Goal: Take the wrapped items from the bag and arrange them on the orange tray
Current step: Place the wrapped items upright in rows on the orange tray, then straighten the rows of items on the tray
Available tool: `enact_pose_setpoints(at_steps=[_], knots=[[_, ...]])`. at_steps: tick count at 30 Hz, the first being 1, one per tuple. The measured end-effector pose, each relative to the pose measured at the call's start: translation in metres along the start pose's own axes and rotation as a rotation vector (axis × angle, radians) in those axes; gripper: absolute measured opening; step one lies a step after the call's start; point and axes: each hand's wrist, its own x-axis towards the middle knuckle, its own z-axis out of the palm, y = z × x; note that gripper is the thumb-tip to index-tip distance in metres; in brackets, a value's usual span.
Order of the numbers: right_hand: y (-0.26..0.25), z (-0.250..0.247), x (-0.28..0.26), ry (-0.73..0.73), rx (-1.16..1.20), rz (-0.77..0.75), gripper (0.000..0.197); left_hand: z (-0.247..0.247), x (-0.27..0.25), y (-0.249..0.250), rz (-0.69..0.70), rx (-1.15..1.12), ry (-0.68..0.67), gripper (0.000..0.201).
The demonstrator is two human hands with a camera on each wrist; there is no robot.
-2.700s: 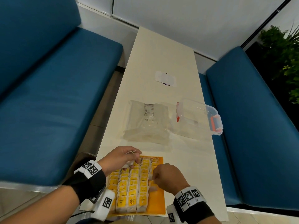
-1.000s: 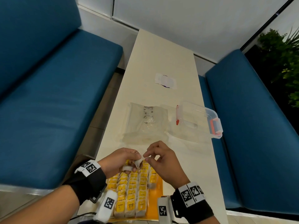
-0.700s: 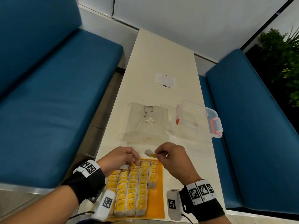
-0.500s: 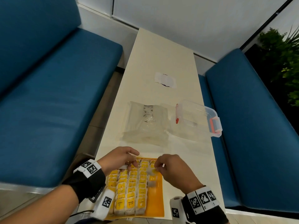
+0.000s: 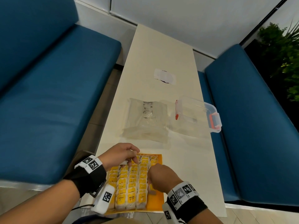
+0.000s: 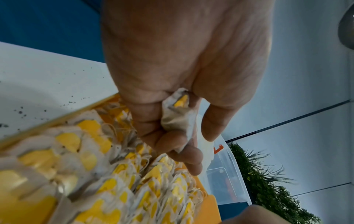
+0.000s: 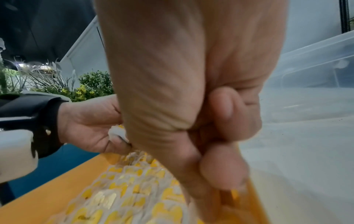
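The orange tray (image 5: 156, 204) at the table's near edge carries rows of white wrapped items (image 5: 131, 188) with yellow labels. My left hand (image 5: 129, 160) hovers over the tray's far left corner and grips a bunch of wrapped items (image 6: 177, 118) in its curled fingers. My right hand (image 5: 151, 176) is down over the tray's right column, fingers curled, pinching one wrapped item (image 5: 152, 190) against the tray. In the right wrist view those fingertips (image 7: 222, 175) hide most of that item. The clear bag (image 5: 146, 120) lies flat beyond the tray.
A clear plastic box (image 5: 198, 115) with orange latches stands right of the bag, near the table's right edge. A white paper slip (image 5: 165, 76) lies farther back. Blue benches flank the narrow table on both sides.
My right hand took one wrapped item from my left hand, then carried it back down to the tray's right column. The left hand stayed over the far left corner.
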Motion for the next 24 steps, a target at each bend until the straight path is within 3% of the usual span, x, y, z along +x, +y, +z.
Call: enact_pose_setpoints(at_steps=[7,12,14,19,21,24], knots=[[-0.007,0.005,0.003,0.102,-0.053,0.088,0.019,0.001,-0.001,0.0,-0.008,-0.026,-0.004,0.023],[-0.011,0.001,0.002,0.164,0.013,0.131,0.024,0.0,-0.005,0.005,-0.085,-0.15,0.014,0.053],[-0.012,-0.005,0.001,0.264,0.097,0.133,0.024,-0.001,-0.006,0.006,-0.109,-0.257,0.005,0.063],[-0.025,-0.023,0.001,0.599,0.548,-0.069,0.018,0.002,-0.002,0.013,-0.139,-0.432,-0.026,0.08],[-0.031,-0.031,0.003,0.637,0.672,-0.138,0.018,0.006,-0.001,0.015,-0.122,-0.437,-0.042,0.084],[-0.036,-0.04,0.004,0.606,0.666,-0.171,0.026,0.013,-0.004,0.021,-0.108,-0.458,-0.048,0.085]])
